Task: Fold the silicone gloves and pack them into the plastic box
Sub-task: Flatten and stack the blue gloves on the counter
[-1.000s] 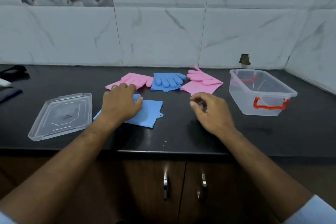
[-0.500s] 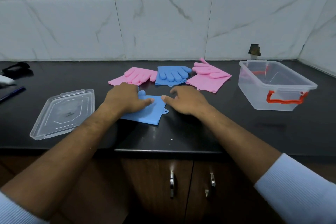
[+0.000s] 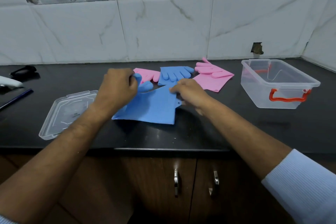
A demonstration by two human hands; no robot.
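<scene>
Head view:
Near blue glove (image 3: 151, 107): laid on the black counter (image 3: 236, 129) at centre front, cuff toward the front edge, finger end lifted off the surface.
Left hand (image 3: 116, 87): fingers curled & clamped on the glove's finger end, which is raised and drawn back over the palm part.
Right hand (image 3: 189, 91): fingertips pinched on the glove's right edge by the small hanging tab; the edge is held there.
Step (judged): first fold of this glove is under way; nothing is packed yet.
Handling (judged): glove is taken as light, soft & floppy, w/ some spring, so a fold is likely to reopen unless pressed. Surface is probably grippy, not slippery. Not fragile.
Grip pts (judged): finger end and cuff edge are best taken; once folded, the stack is best pinched across the crease.
Count, gloves: 4 are seen, 2 blue & 2 pink.
Far blue glove (image 3: 172, 76): flat at the back, btwn the pink ones.
Left pink glove (image 3: 147, 74): partly hidden behind the left hand.
Right pink glove (image 3: 214, 78): appears folded over, fingers on top.
Plastic box (image 3: 278, 85): 1, open, at right, well apart from the gloves; red handles.
Lid (image 3: 67, 112): 1, flat at left.
</scene>
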